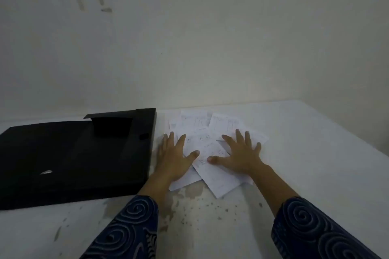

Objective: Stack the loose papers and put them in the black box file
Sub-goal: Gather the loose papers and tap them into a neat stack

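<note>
Several loose white papers [202, 132] lie fanned and overlapping on the white table, just right of the black box file [69, 157]. The box file lies flat with its lid open, its far end raised by the wall. My left hand [173, 153] rests flat, fingers spread, on the left side of the papers, close to the file's right edge. On the right side of the sheets my right hand [240, 151] presses down flat with spread fingers. Neither hand grips a sheet. Both thumbs point toward each other over the middle sheets.
The white table [305, 164] is stained and speckled near its front middle [189, 202]. A pale wall [200, 48] stands directly behind the papers and the file. The table's right edge runs diagonally at the far right.
</note>
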